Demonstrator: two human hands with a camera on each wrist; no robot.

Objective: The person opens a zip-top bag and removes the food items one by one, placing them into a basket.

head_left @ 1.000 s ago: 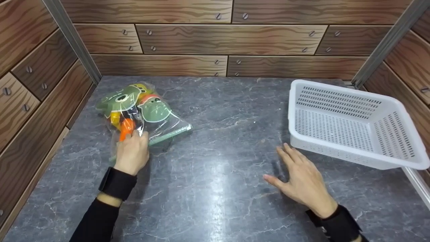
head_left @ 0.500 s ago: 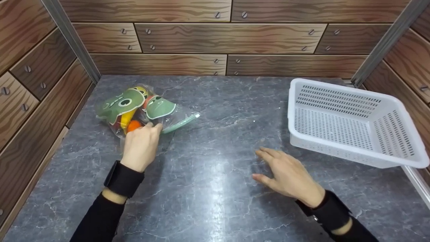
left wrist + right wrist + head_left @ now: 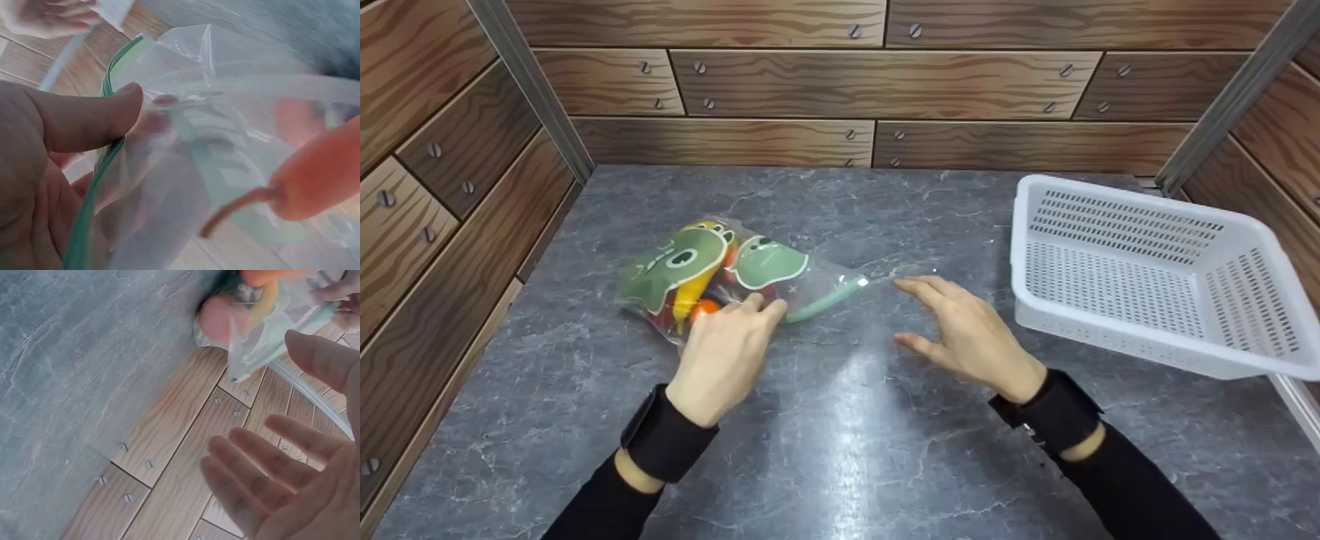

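Observation:
My left hand (image 3: 727,352) pinches the green zip edge of a clear plastic zip bag (image 3: 769,262) printed with green cartoon shapes. In the left wrist view the thumb presses on the green zip strip (image 3: 84,225), and the other fingers show through the clear plastic behind it. Inside the bag are a yellow banana-like piece (image 3: 690,292), an orange carrot-like piece (image 3: 320,174) with a thin stem, and a round reddish piece (image 3: 222,319). To the right, my right hand (image 3: 979,337) holds nothing, its fingers spread and pointing toward the bag's free corner.
A white perforated plastic basket (image 3: 1110,292) stands at the right on the grey marbled table (image 3: 855,465). Wood-patterned walls (image 3: 885,82) with metal corner posts enclose the table at the back and both sides.
My left hand has drawn the bag to the right and nearer the middle of the table. My right hand has moved left and forward, away from the basket, toward the bag.

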